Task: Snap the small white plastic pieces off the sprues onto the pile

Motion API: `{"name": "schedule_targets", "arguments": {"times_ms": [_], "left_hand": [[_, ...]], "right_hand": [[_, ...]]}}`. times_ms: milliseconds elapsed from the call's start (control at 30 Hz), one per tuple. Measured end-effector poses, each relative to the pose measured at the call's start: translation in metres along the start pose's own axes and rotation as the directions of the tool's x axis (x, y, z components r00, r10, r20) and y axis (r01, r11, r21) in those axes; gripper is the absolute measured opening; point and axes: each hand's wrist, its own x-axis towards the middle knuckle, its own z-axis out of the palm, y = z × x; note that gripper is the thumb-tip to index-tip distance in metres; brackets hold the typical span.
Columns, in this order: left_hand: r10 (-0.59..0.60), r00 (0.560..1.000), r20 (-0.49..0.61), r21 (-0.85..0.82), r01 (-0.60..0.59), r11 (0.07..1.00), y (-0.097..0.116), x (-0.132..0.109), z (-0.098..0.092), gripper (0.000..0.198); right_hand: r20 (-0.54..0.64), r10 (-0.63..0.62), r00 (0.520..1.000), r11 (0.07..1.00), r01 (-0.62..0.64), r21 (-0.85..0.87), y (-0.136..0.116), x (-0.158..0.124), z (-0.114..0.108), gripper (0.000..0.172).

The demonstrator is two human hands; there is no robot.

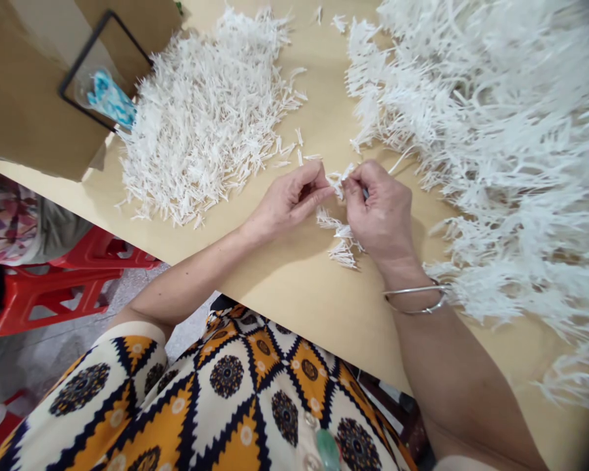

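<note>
Thumb and fingers pinched, my left hand [297,196] grips one side of a small white branched plastic piece [336,183]. My right hand [380,212], a silver bangle on its wrist, is closed on the other side, with a thin white strand sticking out behind it. The fingertips partly cover the piece. Just below, between the hands, a few white spiky sprigs [343,252] lie on the table [279,281]. Beyond my left hand spreads a pile of short white pieces [211,111]. To the right of my right hand is a larger heap of long, branching white strands [510,150].
A cardboard box [24,85] stands at the table's far left, with a black wire frame [81,59] and a clear cup holding something blue and white [110,98] beside it. Red plastic stools [59,288] and part of another person [10,219] are at the left.
</note>
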Motion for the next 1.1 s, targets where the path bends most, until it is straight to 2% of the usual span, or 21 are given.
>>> {"name": "schedule_targets", "arguments": {"times_ms": [233,433,633,700,833,933,1000,1100], "left_hand": [[-0.017,0.999,-0.035,-0.062,0.015,0.998,0.0,-0.001,0.003,0.038],[-0.041,0.999,0.033,-0.066,0.043,0.997,-0.001,-0.002,0.004,0.026],[-0.005,0.997,0.074,-0.007,0.005,1.0,0.003,0.002,0.0,0.04],[0.004,0.995,0.099,-0.044,0.0,0.999,0.005,0.004,-0.003,0.043],[-0.058,0.99,0.126,-0.165,0.078,0.983,0.01,0.004,-0.01,0.043],[-0.031,0.984,0.176,-0.286,0.081,0.955,0.018,-0.001,-0.015,0.038],[0.021,0.98,0.199,-0.306,0.042,0.951,0.021,-0.004,-0.016,0.034],[0.006,0.993,0.122,-0.248,0.025,0.968,0.017,-0.003,-0.014,0.036]], "right_hand": [[0.02,0.008,1.0,0.999,-0.009,0.038,0.001,-0.002,-0.008,0.023],[0.014,0.008,1.0,0.997,-0.009,0.081,0.004,-0.004,-0.01,0.021],[0.01,0.025,1.0,0.999,-0.024,-0.027,0.005,-0.003,-0.011,0.02],[0.026,0.017,1.0,0.997,-0.014,-0.079,0.004,-0.001,-0.011,0.02],[0.051,-0.018,0.999,0.995,0.023,-0.102,0.006,0.004,-0.01,0.019],[-0.023,0.008,1.0,0.992,-0.01,-0.125,0.02,0.009,-0.017,0.022],[-0.13,0.007,0.991,0.993,-0.022,-0.117,0.033,0.013,-0.023,0.025],[-0.154,0.005,0.988,0.993,-0.023,-0.117,0.046,0.014,-0.026,0.028]]}}
